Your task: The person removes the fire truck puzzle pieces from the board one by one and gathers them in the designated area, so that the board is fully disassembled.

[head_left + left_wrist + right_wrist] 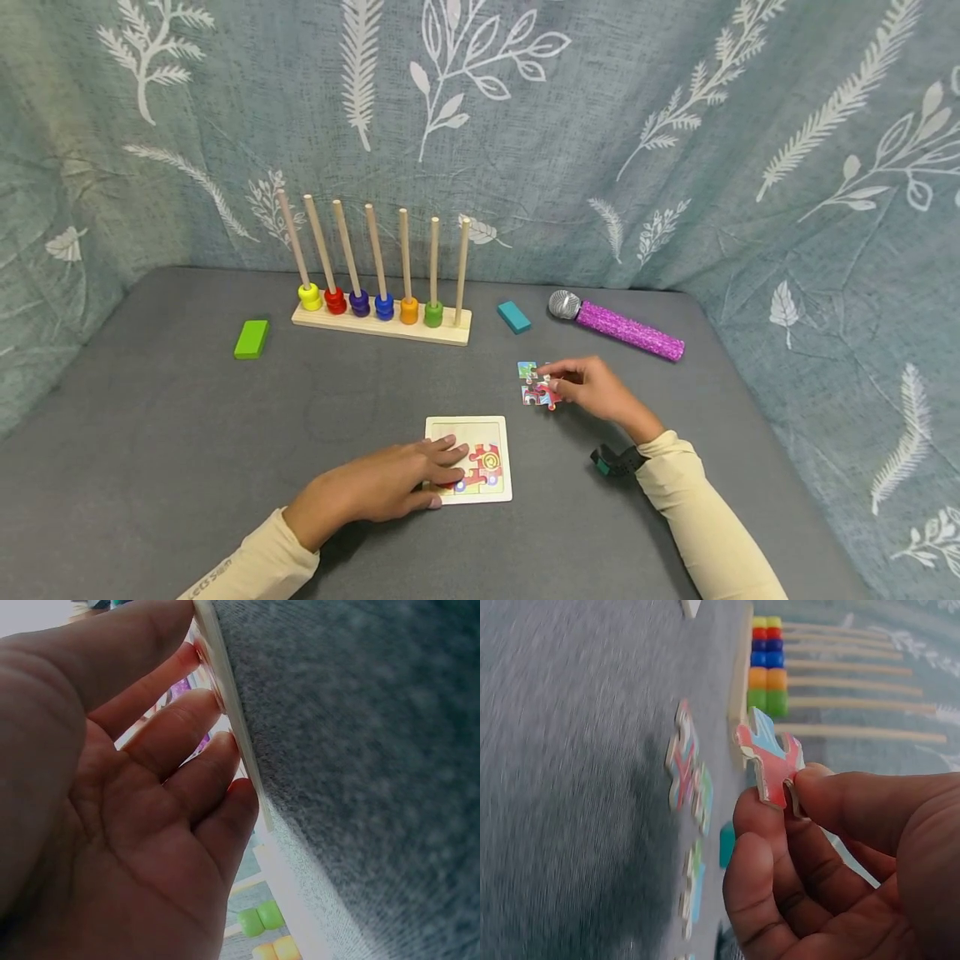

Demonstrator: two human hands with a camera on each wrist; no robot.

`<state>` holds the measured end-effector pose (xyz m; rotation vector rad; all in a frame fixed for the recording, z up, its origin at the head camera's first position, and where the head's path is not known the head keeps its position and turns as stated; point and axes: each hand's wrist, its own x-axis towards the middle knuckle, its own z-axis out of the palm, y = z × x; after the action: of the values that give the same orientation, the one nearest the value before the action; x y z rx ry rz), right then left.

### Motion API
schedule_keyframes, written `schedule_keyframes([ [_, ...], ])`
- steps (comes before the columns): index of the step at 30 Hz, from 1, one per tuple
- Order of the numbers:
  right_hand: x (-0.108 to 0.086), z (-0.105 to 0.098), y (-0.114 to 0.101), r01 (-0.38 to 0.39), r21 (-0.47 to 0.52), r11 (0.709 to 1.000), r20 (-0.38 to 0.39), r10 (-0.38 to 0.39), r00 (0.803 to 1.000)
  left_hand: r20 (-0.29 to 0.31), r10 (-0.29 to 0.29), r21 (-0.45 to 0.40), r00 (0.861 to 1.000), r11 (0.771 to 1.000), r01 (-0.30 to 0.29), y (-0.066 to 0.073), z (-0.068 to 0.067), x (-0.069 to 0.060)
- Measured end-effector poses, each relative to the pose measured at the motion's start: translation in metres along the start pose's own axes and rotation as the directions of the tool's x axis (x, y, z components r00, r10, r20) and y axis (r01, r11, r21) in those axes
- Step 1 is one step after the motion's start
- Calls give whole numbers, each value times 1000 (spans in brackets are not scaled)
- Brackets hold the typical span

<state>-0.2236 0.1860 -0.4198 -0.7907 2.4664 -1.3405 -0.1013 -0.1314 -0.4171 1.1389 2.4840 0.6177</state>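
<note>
We see the puzzle piece (774, 761) raised off the worktop (360, 392), on the side nearer its right edge; the right hand (592, 390) has its grip clamped on it, thumb and fingers pinching one side of the piece; loose pieces (531, 395) lie just below that hand. The tray (467, 419) sits nearer us and to the left of them, with joined pieces (487, 460) inside; over its left part rests the left hand (390, 479), its grip spread, fingers apart, fingertips on the tray.

We judge that the held piece could twist or drop if the pinch loosens, since only one side of it is held; a low sweep of the right hand could scatter the loose pieces; a sideways push from the left hand could slide the tray or lift its joined pieces.

The worktop is dark grey; along its back edge stands a peg rack (375, 327) with coloured beads, its rightmost peg bare; a green block (251, 339) lies towards the left edge, a teal block (513, 317) right of the rack, and a glittery microphone (630, 330) near the back right corner; behind hangs a blue-green cloth (525, 208) with white leaves.
</note>
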Motion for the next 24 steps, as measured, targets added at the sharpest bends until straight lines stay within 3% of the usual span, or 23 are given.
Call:
schedule_keyframes([
  [5, -1, -6, 8, -51, -2, 999, -17, 51, 999, -4, 5, 5, 1000, 1000, -5, 0, 0, 1],
  [17, 2, -14, 20, -81, 47, 996, -3, 81, 997, -2, -8, -6, 1000, 1000, 8, 1, -2, 0],
  [24, 0, -11, 23, -56, -22, 998, 1, 56, 998, 1, -5, -6, 1000, 1000, 5, 1, -1, 0],
])
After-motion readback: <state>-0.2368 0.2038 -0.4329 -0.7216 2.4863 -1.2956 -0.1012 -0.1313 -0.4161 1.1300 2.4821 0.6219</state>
